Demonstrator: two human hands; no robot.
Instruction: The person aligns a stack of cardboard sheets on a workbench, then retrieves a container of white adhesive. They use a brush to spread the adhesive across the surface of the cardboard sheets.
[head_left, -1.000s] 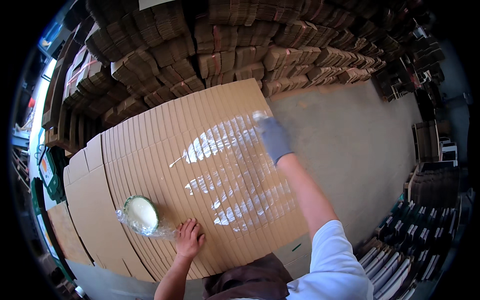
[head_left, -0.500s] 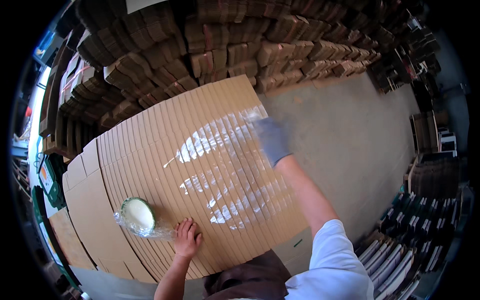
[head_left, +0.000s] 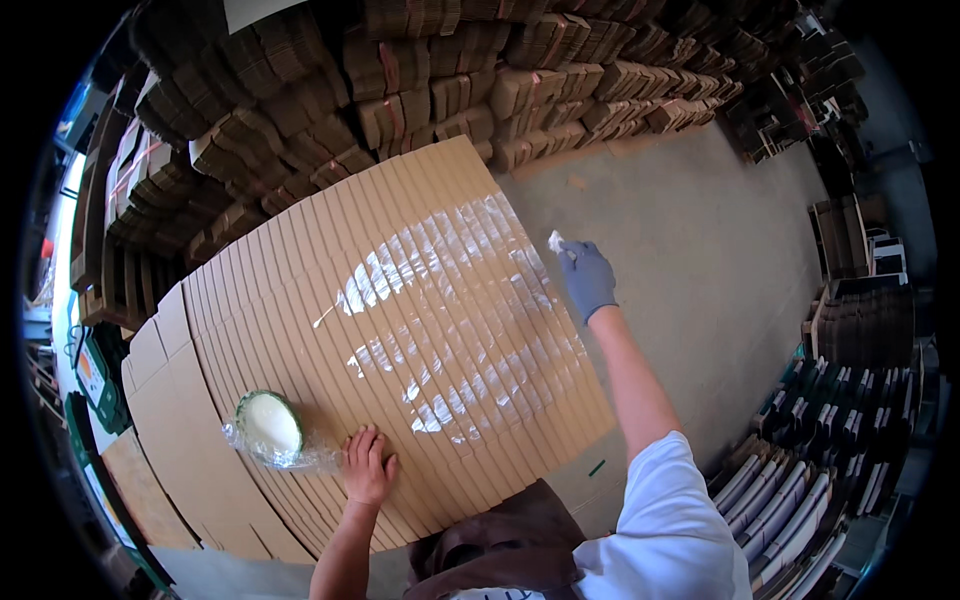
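Note:
A fanned stack of flat brown cardboard sheets lies in front of me, its overlapping edges streaked with wet white glue. My right hand, in a grey-blue glove, is stretched out at the stack's right edge and grips a small white glue-covered applicator. My bare left hand rests flat, fingers spread, on the near part of the stack. Just left of it sits a round green-rimmed bowl of white glue on crumpled clear plastic.
Bundles of folded cardboard are piled high behind the stack. Grey concrete floor lies to the right. More stacked flat cartons stand along the right side. A green object sits at the far left.
My gloved right hand has swept from the upper middle of the glued area out to the stack's right edge. My left hand and the bowl stay put.

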